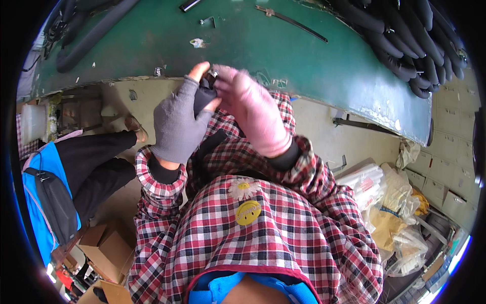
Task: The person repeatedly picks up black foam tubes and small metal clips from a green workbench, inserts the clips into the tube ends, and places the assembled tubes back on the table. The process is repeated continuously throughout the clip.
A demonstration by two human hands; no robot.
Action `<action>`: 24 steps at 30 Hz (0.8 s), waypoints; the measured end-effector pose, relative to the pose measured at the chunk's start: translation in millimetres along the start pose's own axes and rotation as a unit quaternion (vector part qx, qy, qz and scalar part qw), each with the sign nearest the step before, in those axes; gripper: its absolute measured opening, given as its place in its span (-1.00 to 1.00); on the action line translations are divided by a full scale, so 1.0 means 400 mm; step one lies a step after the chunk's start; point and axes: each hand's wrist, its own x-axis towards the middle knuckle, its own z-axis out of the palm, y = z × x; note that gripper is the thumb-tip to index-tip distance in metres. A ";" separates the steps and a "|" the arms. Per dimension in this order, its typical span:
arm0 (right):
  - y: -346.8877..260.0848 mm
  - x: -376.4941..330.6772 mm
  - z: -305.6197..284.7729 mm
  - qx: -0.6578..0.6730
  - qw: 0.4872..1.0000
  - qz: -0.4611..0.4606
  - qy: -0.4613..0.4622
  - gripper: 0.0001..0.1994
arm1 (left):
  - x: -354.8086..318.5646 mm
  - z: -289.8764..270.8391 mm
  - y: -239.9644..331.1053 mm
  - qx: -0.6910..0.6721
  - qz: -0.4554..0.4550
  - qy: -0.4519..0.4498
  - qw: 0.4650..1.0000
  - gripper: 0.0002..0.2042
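Note:
My left hand [177,119], in a grey glove with bare fingertips, is wrapped round a black foam-covered tube [203,97]. A small shiny metal piece [213,74] shows at the tube's upper end, between my two hands. My right hand [253,111], in a pink glove, is closed against that end from the right. Its fingers are slightly smeared by motion and partly hidden behind the hand. Both hands are raised over my lap, close to the near edge of the green table [243,45]. The tube's lower part is hidden by my left hand.
Black foam-covered tubes [400,38] are heaped at the table's right, with more [96,38] at far left. A dark strip [298,26] and a small bent metal piece [207,21] lie on the table. Another person's legs [96,162], cardboard boxes [109,251] and plastic bags [390,218] flank me.

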 end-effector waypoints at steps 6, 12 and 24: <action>0.015 -0.019 0.026 -0.084 0.987 -0.104 0.088 -0.53 | -0.013 -0.017 0.012 -0.036 -0.029 -0.100 0.994 -0.42; -0.078 0.002 -0.034 -0.318 0.936 -0.146 -0.042 -0.66 | -0.043 -0.108 -0.002 -0.098 -0.077 -0.065 0.990 -0.52; 0.335 0.052 -0.015 -0.321 0.932 -0.113 -0.121 -0.59 | 0.032 0.003 -0.051 -0.175 -0.161 -0.030 0.971 -0.58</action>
